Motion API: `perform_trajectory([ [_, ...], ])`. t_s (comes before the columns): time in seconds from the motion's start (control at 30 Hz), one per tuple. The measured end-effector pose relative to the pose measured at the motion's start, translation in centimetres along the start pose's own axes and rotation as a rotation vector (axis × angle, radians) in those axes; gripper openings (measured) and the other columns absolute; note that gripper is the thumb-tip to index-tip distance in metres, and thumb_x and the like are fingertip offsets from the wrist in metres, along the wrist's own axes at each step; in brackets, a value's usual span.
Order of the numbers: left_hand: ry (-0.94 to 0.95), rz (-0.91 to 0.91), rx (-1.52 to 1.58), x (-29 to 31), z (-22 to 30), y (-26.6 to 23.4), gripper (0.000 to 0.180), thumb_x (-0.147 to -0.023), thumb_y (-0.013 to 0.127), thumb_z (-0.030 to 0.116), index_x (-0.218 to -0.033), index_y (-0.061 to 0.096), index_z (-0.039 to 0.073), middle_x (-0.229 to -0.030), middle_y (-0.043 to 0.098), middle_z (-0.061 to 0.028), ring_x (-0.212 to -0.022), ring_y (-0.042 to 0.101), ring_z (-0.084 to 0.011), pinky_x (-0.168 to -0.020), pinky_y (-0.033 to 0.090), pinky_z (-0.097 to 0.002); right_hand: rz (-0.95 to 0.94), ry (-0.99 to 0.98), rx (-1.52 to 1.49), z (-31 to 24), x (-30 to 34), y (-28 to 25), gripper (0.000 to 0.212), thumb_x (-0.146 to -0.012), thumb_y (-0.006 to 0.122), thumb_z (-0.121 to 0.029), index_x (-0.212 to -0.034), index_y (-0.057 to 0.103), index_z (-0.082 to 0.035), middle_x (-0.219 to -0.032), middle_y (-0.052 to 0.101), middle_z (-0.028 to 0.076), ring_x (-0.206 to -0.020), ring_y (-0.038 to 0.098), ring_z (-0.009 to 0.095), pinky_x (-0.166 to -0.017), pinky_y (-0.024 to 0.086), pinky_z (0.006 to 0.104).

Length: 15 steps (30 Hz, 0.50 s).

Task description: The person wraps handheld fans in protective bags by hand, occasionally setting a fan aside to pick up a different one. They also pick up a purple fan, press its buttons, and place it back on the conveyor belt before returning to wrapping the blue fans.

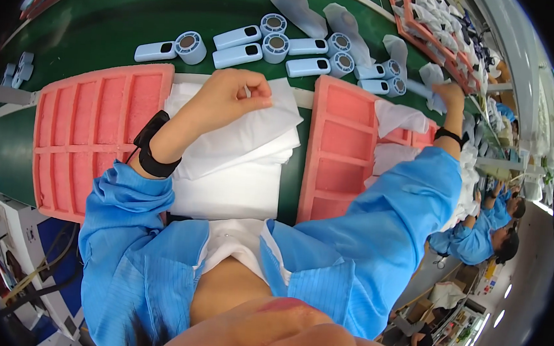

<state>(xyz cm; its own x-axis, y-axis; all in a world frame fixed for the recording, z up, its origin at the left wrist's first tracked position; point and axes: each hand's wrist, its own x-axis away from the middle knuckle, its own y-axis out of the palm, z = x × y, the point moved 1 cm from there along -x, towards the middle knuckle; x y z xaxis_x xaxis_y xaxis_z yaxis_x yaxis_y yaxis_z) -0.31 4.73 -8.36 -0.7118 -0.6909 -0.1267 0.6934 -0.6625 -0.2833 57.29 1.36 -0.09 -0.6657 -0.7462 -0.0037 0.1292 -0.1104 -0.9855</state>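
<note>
A stack of thin white bags lies in front of me between two pink foam trays. My left hand is over the top of it, fingers curled and pinched on the uppermost white bag, which lies askew. My right hand is stretched far to the right, blurred by motion. Beside its fingers is a smeared pale-blue bar; whether the hand grips it I cannot tell. Several light-blue handheld fans with round heads and dark small screens lie in a row beyond the trays.
The left pink tray has bare compartments. Wrapped items lie in the right pink tray. Bagged fans lie on the green belt. A pink crate of bagged items stands far right; co-workers in blue sit beyond.
</note>
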Motion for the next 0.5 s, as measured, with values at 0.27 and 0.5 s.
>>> perform_trajectory([
  [0.27, 0.024, 0.048, -0.006, 1.8, 1.6, -2.4, 0.015, -0.079, 0.071, 0.018, -0.083, 0.065, 0.005, -0.069, 0.056, 0.0022, -0.052, 0.037, -0.0054, -0.049, 0.032, -0.0213, 0.2, -0.525, -0.705, -13.7, 12.6, -3.7, 0.032, -0.069, 0.072, -0.014, -0.1, 0.067, -0.007, -0.082, 0.066, 0.004, -0.075, 0.062, 0.012, -0.065, 0.05, 0.0289],
  [0.5, 0.035, 0.082, -0.068, 2.7, 1.2, -3.0, 0.015, -0.078, 0.072, 0.018, -0.083, 0.065, 0.005, -0.068, 0.057, 0.0023, -0.052, 0.037, -0.006, -0.049, 0.033, -0.0218, 0.08, -0.543, -0.969, -20.2, 23.9, 4.9, 0.06, -0.064, 0.079, -0.017, -0.118, 0.056, -0.005, -0.094, 0.063, 0.007, -0.09, 0.06, 0.017, -0.083, 0.048, 0.0278],
])
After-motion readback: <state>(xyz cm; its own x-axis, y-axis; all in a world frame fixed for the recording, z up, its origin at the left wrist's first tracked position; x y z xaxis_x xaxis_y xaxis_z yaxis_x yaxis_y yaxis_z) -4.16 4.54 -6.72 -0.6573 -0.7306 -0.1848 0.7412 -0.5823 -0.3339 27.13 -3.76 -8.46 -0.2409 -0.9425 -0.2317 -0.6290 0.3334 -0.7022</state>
